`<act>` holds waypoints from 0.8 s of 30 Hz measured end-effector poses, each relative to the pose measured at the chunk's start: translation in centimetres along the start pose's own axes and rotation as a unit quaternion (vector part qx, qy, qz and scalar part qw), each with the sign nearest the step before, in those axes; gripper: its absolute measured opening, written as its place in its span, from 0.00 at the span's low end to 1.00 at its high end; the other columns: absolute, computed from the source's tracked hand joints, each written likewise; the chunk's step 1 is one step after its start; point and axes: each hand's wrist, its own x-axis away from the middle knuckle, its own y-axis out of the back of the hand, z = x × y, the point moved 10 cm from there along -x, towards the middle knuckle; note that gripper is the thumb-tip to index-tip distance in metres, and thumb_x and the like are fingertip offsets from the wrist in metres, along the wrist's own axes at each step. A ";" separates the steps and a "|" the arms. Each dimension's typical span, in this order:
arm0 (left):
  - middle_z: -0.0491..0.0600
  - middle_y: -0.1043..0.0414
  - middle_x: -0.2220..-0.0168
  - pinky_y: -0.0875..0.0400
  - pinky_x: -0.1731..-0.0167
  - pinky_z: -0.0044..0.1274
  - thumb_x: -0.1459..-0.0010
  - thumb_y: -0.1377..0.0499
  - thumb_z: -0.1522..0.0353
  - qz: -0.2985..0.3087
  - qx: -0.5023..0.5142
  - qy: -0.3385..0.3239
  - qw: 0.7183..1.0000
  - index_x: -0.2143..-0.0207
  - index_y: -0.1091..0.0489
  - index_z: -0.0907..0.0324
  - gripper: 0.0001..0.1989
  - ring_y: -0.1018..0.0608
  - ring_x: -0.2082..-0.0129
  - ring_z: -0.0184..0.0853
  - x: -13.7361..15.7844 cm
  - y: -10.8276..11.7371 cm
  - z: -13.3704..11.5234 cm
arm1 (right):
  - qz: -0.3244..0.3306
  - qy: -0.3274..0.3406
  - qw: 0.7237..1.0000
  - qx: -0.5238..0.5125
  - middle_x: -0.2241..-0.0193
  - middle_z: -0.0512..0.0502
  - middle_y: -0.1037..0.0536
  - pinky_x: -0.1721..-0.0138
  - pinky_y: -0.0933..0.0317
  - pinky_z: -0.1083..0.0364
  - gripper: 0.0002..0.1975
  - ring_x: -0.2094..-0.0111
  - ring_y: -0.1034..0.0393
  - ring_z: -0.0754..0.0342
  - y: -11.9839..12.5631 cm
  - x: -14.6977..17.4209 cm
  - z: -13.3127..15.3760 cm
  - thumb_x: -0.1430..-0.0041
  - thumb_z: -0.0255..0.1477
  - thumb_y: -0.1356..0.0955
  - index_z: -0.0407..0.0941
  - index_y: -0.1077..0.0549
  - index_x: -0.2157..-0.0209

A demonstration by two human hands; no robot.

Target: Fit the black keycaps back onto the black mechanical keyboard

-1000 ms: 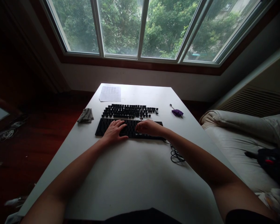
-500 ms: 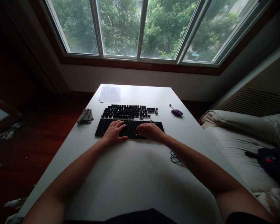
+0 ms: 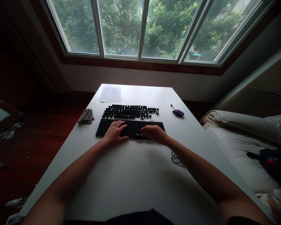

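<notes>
A flat white paper sheet is laid on the white rectangular worktop, far left. A dark, red-patched item is supported by a pale cushioned sofa. Green trees are seen through a white-framed glass window.

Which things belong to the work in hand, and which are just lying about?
Likely in the work:
black keyboard, under the left hand and right hand
loose black keycaps behind it

Apparently just lying about, all untouched:
paper sheet
grey cloth
purple item
</notes>
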 end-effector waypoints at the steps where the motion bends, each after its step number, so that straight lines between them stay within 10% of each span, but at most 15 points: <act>1: 0.52 0.42 0.34 0.53 0.32 0.46 0.45 0.38 0.46 0.001 0.000 0.001 1.000 0.39 0.35 0.51 0.36 0.44 0.32 0.51 0.0 0.0 0.0 | 0.002 -0.007 1.000 -0.007 0.66 0.44 0.18 0.66 0.34 0.57 0.13 0.71 0.25 0.55 0.0 0.1 -0.2 0.36 0.35 0.33 0.44 0.21 0.56; 24: 0.52 0.42 0.33 0.53 0.32 0.46 0.45 0.38 0.46 0.001 -0.005 -0.002 1.000 0.39 0.35 0.51 0.35 0.44 0.32 0.51 -0.1 -0.2 -0.2 | 0.114 -0.004 0.993 -0.040 0.68 0.46 0.19 0.65 0.36 0.58 0.13 0.68 0.25 0.55 -0.9 -3.2 1.1 0.36 0.37 0.33 0.44 0.22 0.58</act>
